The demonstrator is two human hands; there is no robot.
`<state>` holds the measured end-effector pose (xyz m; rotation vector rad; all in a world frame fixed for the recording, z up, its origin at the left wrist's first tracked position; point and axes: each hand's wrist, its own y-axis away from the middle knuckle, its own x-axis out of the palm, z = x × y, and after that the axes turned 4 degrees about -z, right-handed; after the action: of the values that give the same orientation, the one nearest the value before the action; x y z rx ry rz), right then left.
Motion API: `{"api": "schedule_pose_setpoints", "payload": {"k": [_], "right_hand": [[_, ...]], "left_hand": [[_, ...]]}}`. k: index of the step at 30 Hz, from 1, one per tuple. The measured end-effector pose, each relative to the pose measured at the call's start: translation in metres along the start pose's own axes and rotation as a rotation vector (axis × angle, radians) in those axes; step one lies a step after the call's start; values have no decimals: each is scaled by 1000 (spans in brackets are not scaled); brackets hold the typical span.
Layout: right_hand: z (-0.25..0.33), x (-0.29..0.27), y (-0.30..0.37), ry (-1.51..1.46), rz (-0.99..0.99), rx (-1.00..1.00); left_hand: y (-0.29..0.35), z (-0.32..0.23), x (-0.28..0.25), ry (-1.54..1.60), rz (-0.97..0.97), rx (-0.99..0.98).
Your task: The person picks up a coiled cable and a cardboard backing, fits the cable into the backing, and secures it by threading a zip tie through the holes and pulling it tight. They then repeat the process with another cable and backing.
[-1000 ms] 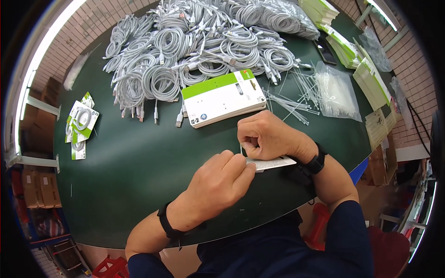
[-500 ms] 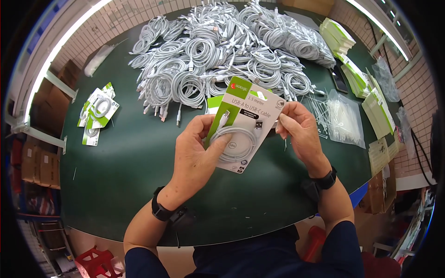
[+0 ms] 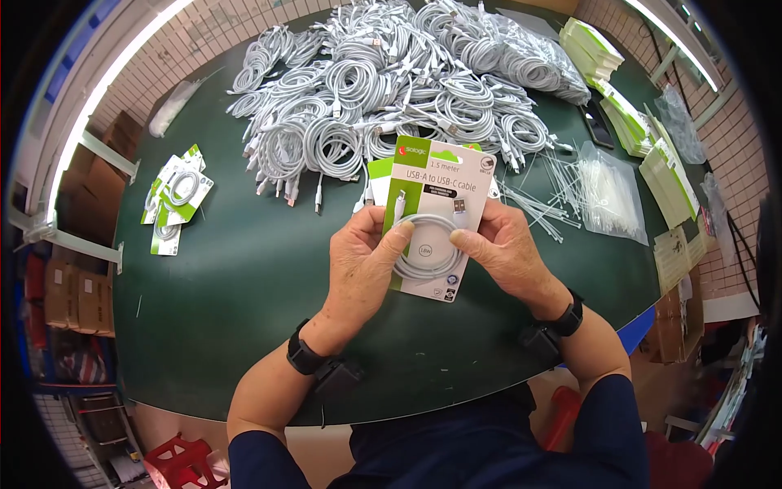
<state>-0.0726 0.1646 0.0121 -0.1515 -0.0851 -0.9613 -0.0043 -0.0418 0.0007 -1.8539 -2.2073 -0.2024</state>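
Between my two hands, above the table, is a white and green packaging card [image 3: 444, 174] with a coiled white USB cable [image 3: 430, 271] lying against its front. My left hand [image 3: 358, 265] grips the card's left edge, its thumb pressing on the coil. On the other side my right hand [image 3: 513, 254] pinches the right edge, thumb also on the coil. The fingers of both hands are mostly hidden behind the card. Part of another green and white card [image 3: 379, 175] shows behind it on the table.
A big heap of coiled white cables [image 3: 350, 90] covers the far side of the dark green table [image 3: 244, 326]. Several carded cables [image 3: 181, 191] lie at left. Loose zip ties [image 3: 538, 204], a bag of zip ties [image 3: 615, 196], a phone [image 3: 597, 124] and stacked cards [image 3: 627, 122] are at right.
My right hand has moved from the card's upper right corner down to its edge, thumb now on the coil. The card has turned more upright and shifted slightly right.
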Motion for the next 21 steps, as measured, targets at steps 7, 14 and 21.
{"api": "schedule_pose_setpoints", "payload": {"k": [7, 14, 21], "right_hand": [[3, -4, 0, 2, -136, -85], [6, -18, -3, -28, -201, -122], [-1, -6, 1, -41, -250, -159]], "left_hand": [[1, -6, 23, -62, -52, 155], [3, -42, 19, -1159, 186, 950], [1, -36, 29, -1147, 375, 868]]}}
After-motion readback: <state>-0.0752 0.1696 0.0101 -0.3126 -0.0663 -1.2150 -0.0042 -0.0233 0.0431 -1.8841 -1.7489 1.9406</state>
